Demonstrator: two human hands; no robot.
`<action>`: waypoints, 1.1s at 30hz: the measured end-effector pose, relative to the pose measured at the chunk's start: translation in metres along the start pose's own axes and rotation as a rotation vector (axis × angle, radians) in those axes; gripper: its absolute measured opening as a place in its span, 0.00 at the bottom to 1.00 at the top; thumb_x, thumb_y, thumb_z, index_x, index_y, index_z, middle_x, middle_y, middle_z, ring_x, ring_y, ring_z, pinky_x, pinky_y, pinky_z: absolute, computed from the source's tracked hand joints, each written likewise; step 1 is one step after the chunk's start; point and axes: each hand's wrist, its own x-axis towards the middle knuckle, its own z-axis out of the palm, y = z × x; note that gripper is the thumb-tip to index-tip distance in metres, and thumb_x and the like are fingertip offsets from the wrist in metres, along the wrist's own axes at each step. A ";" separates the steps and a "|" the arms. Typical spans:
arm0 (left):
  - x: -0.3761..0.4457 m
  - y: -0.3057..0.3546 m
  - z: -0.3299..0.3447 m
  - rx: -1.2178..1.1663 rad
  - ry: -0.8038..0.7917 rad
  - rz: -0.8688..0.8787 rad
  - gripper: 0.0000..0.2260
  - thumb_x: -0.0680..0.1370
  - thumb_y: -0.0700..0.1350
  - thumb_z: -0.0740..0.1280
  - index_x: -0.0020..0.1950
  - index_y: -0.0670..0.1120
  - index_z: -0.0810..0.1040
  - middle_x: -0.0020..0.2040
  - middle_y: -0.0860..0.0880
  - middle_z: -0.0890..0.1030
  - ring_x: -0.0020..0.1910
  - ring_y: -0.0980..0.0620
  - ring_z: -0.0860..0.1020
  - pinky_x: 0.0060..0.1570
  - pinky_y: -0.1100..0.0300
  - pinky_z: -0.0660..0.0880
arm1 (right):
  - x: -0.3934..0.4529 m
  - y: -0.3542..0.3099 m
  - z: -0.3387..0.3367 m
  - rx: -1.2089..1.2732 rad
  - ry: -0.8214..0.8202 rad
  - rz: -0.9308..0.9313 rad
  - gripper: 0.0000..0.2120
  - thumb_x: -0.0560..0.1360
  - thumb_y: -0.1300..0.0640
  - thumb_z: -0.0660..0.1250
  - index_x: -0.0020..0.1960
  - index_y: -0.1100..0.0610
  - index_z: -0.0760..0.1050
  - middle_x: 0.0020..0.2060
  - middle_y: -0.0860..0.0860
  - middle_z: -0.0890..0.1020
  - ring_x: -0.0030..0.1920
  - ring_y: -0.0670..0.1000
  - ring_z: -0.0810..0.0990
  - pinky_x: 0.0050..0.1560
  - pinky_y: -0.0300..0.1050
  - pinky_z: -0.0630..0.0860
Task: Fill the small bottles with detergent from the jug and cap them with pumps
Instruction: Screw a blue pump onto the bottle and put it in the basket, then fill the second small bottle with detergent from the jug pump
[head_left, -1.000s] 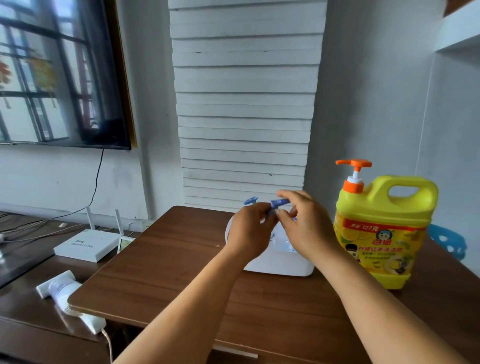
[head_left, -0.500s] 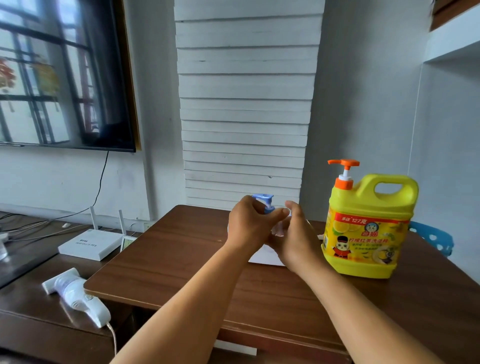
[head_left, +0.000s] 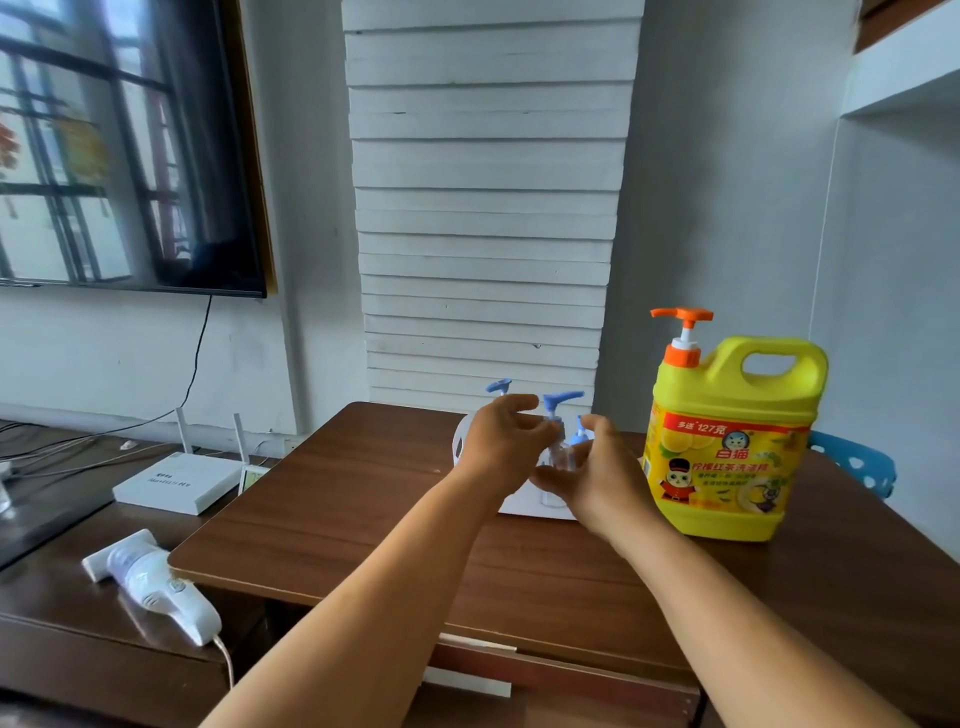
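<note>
A small clear bottle (head_left: 555, 457) with a blue pump (head_left: 562, 401) stands on a white tray (head_left: 514, 505) at the far middle of the brown table (head_left: 363, 525). My right hand (head_left: 597, 478) cups the bottle's lower part from the right. My left hand (head_left: 503, 441) is at the pump collar with fingers spread, thumb tip beside it. Two more blue pumps poke up, one behind my left hand (head_left: 498, 387) and one behind my right hand (head_left: 579, 437). The yellow detergent jug (head_left: 727, 452) with an orange pump (head_left: 683, 332) stands upright to the right.
A white router (head_left: 176, 483) and a white handheld device (head_left: 156, 587) with a cord lie on the lower cabinet at left. A blue chair back (head_left: 857, 465) shows behind the jug. Wall and slatted panel are close behind the table.
The view has shifted, so the jug and tray sit farther right. My left hand has loosened from a closed grip on the pump to spread fingers. My right hand stays around the bottle.
</note>
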 end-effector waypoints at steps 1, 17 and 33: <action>0.001 0.000 0.000 -0.015 0.017 0.005 0.19 0.73 0.46 0.71 0.62 0.44 0.74 0.42 0.51 0.80 0.37 0.55 0.75 0.35 0.64 0.68 | -0.001 -0.001 -0.001 0.000 -0.003 -0.002 0.40 0.67 0.52 0.75 0.71 0.56 0.57 0.39 0.44 0.73 0.50 0.52 0.76 0.53 0.50 0.73; 0.009 0.007 -0.008 0.150 0.079 0.183 0.08 0.77 0.49 0.64 0.46 0.46 0.79 0.34 0.51 0.77 0.35 0.51 0.76 0.41 0.56 0.73 | 0.003 0.009 -0.007 0.000 0.196 0.098 0.23 0.71 0.55 0.69 0.61 0.60 0.65 0.52 0.57 0.78 0.47 0.56 0.77 0.43 0.44 0.70; 0.000 -0.063 0.014 0.743 -0.402 0.074 0.11 0.75 0.44 0.67 0.55 0.41 0.81 0.54 0.44 0.82 0.52 0.48 0.78 0.51 0.59 0.75 | -0.005 0.016 -0.018 -0.022 0.271 0.096 0.22 0.73 0.56 0.68 0.63 0.58 0.65 0.58 0.55 0.77 0.53 0.54 0.76 0.44 0.41 0.68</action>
